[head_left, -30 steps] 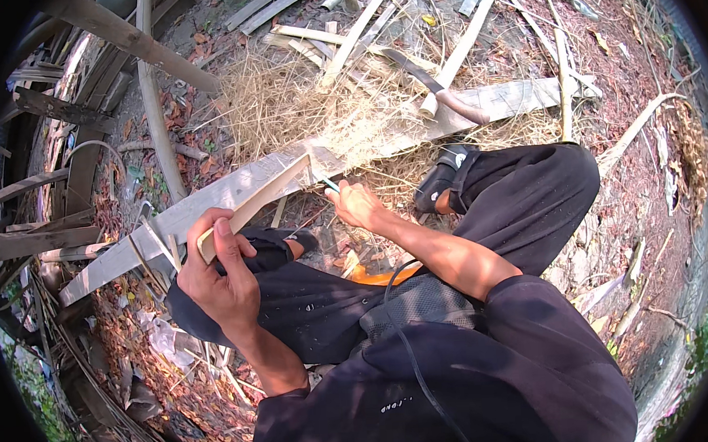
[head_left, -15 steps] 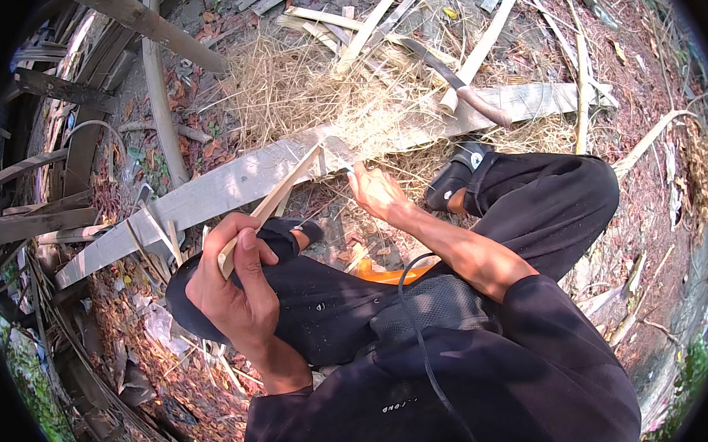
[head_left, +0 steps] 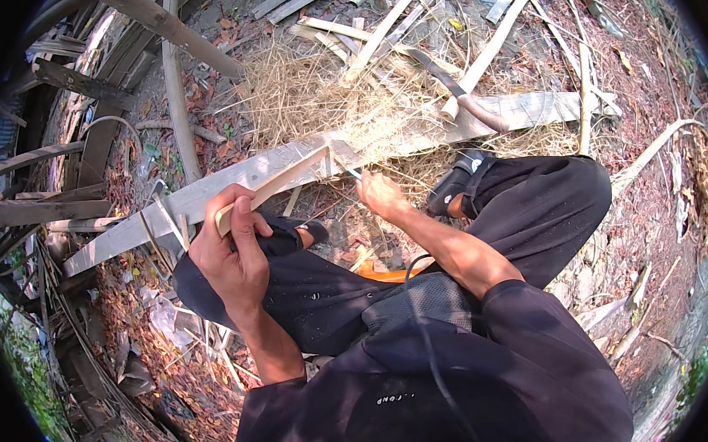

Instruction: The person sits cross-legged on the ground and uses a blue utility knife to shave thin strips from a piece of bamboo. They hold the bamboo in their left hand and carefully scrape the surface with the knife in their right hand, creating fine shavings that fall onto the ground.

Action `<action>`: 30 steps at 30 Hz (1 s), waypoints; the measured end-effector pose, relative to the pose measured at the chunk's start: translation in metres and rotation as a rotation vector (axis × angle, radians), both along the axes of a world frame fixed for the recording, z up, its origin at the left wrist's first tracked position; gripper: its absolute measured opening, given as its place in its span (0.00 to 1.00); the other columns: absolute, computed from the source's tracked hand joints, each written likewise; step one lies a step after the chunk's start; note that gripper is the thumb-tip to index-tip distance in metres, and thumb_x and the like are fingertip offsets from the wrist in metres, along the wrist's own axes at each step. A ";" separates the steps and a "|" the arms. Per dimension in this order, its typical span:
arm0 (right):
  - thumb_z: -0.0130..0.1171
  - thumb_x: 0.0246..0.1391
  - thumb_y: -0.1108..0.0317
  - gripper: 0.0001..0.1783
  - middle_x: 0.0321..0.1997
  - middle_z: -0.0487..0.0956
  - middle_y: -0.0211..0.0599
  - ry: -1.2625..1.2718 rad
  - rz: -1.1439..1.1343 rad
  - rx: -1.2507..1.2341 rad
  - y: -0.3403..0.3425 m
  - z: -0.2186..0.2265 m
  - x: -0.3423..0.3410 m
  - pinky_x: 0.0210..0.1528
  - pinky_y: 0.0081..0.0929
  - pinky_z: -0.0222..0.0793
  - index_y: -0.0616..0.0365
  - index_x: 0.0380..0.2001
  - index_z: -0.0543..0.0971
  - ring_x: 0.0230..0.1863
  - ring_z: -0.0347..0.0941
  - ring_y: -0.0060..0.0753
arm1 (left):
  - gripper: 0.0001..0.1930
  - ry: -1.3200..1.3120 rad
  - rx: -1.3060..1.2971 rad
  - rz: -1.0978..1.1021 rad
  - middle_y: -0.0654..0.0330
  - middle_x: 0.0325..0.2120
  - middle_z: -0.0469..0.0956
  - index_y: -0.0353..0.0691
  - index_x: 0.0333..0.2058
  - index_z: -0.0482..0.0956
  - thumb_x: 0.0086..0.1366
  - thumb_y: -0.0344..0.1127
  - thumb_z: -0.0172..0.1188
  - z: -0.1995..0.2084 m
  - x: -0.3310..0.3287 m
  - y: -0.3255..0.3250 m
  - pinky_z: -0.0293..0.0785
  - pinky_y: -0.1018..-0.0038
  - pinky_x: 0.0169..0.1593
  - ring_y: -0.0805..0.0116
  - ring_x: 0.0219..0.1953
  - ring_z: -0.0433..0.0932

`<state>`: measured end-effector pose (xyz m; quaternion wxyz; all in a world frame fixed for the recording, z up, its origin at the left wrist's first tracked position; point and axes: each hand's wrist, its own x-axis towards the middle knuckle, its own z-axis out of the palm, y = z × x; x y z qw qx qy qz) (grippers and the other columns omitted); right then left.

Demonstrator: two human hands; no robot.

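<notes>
My left hand (head_left: 238,248) is closed around the near end of a pale bamboo strip (head_left: 287,179). The strip slants up to the right, its far end over the grey plank (head_left: 246,172). Just right of that end, my right hand (head_left: 381,195) grips a thin small knife (head_left: 351,171); only a narrow bluish part and tip show, and its handle is hidden in my fingers. A large curved knife (head_left: 477,110) with a wooden handle lies across the plank to the right.
Dry shavings (head_left: 297,87) heap along the plank's far side. Split bamboo pieces (head_left: 383,37) lie scattered beyond. A wooden pole (head_left: 181,110) and stacked timber (head_left: 78,80) stand at left. My bent legs (head_left: 531,206) flank an orange object (head_left: 386,276) on the ground.
My left hand has risen slightly, and the strip has turned so that more of its broad face shows. My right hand stays close to the strip's far end. The whole view has shifted a little.
</notes>
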<state>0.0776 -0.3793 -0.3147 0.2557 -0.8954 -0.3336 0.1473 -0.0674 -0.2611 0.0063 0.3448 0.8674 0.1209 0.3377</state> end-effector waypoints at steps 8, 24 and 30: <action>0.45 0.64 0.58 0.17 0.26 0.78 0.62 0.237 -0.098 0.194 0.004 0.110 0.001 0.41 0.57 0.72 0.63 0.40 0.72 0.33 0.76 0.68 | 0.11 -0.042 -0.084 0.007 0.61 0.23 0.74 0.30 0.38 0.75 0.74 0.33 0.50 -0.004 -0.009 0.017 0.67 0.79 0.25 0.76 0.19 0.73; 0.45 0.65 0.57 0.17 0.27 0.79 0.60 0.348 -0.005 0.157 0.022 0.112 -0.011 0.36 0.53 0.73 0.63 0.42 0.70 0.31 0.77 0.65 | 0.06 -0.043 -0.065 -0.067 0.57 0.22 0.78 0.30 0.33 0.77 0.67 0.29 0.59 -0.009 -0.019 0.006 0.66 0.79 0.24 0.73 0.21 0.74; 0.44 0.66 0.56 0.18 0.29 0.78 0.61 0.228 -0.065 0.112 0.003 0.023 0.012 0.40 0.54 0.72 0.62 0.43 0.70 0.36 0.77 0.65 | 0.07 -0.039 -0.023 -0.081 0.57 0.21 0.77 0.30 0.33 0.77 0.67 0.30 0.59 -0.007 -0.017 0.006 0.65 0.80 0.24 0.72 0.20 0.74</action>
